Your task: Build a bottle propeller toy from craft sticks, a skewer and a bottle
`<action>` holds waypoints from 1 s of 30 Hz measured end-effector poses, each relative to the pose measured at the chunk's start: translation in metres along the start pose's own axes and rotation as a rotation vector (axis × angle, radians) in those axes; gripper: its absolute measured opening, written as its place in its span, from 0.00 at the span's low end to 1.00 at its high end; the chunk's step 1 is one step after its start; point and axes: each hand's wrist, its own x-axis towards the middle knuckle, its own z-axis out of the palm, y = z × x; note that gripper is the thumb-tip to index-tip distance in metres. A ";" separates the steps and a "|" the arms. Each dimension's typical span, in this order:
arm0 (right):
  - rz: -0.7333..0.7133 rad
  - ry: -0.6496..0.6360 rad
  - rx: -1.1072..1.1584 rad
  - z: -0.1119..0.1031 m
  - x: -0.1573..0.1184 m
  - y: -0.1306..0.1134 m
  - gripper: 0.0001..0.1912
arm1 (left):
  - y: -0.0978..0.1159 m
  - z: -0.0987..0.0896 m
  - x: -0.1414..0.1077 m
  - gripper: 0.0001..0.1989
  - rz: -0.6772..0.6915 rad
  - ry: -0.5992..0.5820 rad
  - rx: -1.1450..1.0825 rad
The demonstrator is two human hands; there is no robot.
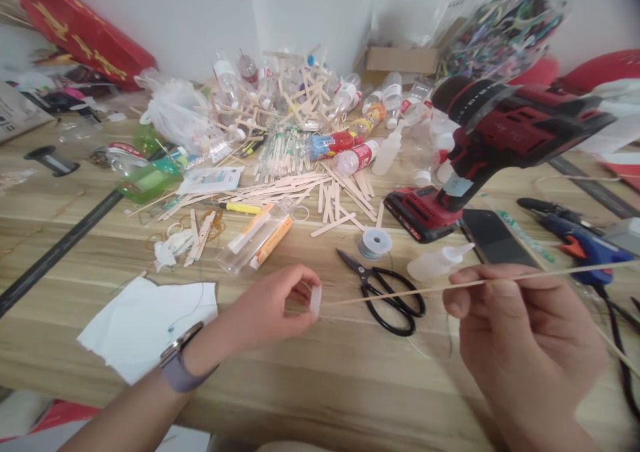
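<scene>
Left fingers (314, 297) pinch something whitish, perhaps a cap; right fingers (487, 289) grip a stick (420, 291) above the wooden table (310, 392).

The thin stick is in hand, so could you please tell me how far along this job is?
Both pieces look picked up: the left hand pinches a small white piece, the right hand holds the thin stick, its tip close by. Joining them is probably left, as no join shows; contact is unclear.
</scene>
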 end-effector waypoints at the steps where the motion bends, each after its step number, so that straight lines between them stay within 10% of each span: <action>1: 0.001 0.015 0.014 0.000 0.002 -0.002 0.05 | -0.001 0.000 -0.001 0.14 -0.001 -0.019 -0.088; 30: 0.026 -0.145 -0.082 -0.002 -0.010 0.005 0.06 | 0.001 0.003 -0.001 0.14 -0.269 -0.137 -0.557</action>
